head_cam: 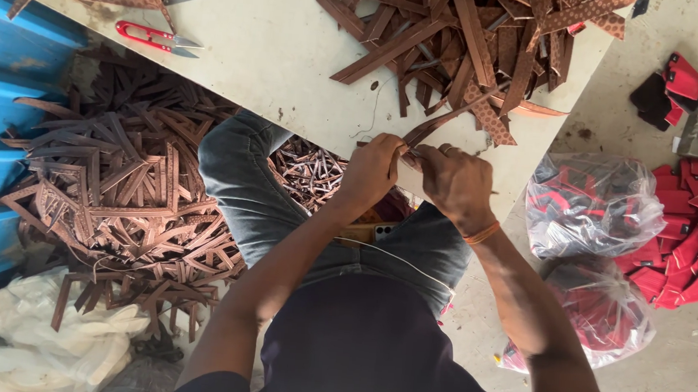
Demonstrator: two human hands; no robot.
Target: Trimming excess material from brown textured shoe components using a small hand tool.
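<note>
Pinching one brown strap [446,117], left hand [373,170], right hand [455,184], fingers clamped, knuckles nearly touching

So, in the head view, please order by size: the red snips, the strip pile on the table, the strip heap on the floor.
1. strip heap on the floor
2. strip pile on the table
3. red snips

Both forearms angled inward, left hand [373,170] and right hand [455,182] side by side, fingers curled in a pinching grip
</note>
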